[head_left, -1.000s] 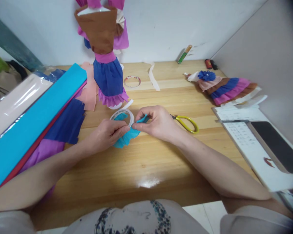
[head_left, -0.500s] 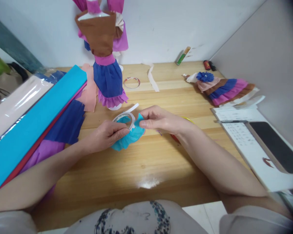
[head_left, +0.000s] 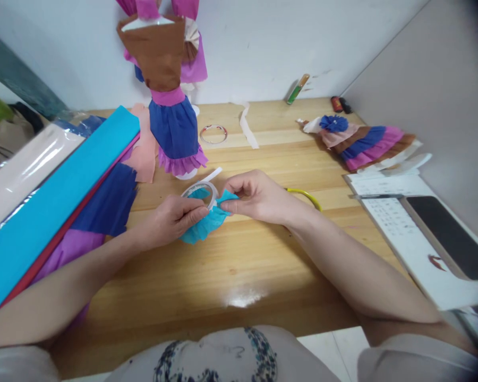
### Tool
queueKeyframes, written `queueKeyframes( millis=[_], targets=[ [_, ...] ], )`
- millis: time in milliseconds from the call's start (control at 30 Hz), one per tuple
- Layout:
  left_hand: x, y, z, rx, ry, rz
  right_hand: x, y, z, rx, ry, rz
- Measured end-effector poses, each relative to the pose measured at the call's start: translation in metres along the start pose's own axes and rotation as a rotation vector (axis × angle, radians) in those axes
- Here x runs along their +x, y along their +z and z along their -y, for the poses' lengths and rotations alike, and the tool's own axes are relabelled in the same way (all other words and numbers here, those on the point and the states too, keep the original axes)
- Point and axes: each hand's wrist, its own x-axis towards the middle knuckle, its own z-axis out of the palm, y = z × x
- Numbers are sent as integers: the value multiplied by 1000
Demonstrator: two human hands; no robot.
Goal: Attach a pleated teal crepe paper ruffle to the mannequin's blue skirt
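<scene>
A gathered piece of turquoise crepe paper (head_left: 204, 225) lies on the wooden table (head_left: 231, 265) in front of me. My left hand (head_left: 170, 218) pinches its left side, fingers closed on the ruffle. My right hand (head_left: 255, 195) pinches its upper right end between thumb and forefinger. A roll of white tape (head_left: 202, 190) lies flat just behind the paper, touching it, with a loose white strip sticking out behind it.
Yellow-handled scissors (head_left: 306, 195) lie behind my right wrist. A paper-dressed figure (head_left: 171, 106) stands at the back, with a second tape ring (head_left: 214, 133) beside it. Crepe rolls (head_left: 56, 201) fill the left. A striped paper cone (head_left: 362, 141), a paper sheet and a phone (head_left: 450, 233) sit right.
My right hand shifted slightly along the turquoise ruffle, regripping its upper end, and now uncovers part of the scissors' handle. My left hand has barely moved.
</scene>
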Motion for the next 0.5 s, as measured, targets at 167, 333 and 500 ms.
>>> queueKeyframes(
  millis=[167,333,500],
  targets=[
    [1,0,1,23,-5,-8,-2,2,3,57,-35,89],
    [0,0,-1,40,19,-9,3,1,-5,49,70,26],
    [0,1,-2,73,38,-24,4,2,-8,60,81,24]
  ],
)
